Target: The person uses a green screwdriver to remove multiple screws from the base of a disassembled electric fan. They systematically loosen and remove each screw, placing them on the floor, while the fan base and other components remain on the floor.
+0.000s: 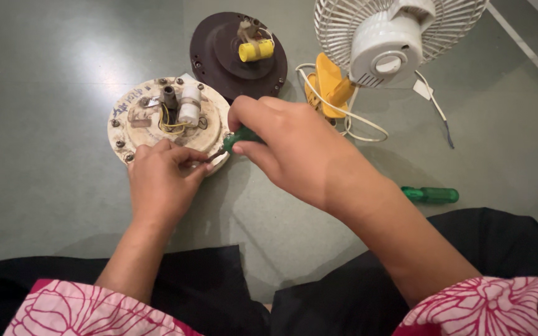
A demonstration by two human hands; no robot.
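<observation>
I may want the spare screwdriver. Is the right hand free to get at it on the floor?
Probably not yet: the right hand grips a green screwdriver. The spare lies unobstructed beside that forearm.

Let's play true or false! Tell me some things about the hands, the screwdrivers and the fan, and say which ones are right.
1. The right hand holds a green-handled screwdriver. True.
2. The left hand rests on the dark brown disc. False: it is on the cream round base; the dark brown disc lies behind, untouched.
3. A second green screwdriver lies on the floor. True.
4. The small fan is black. False: it is white, on a yellow stand.
</observation>
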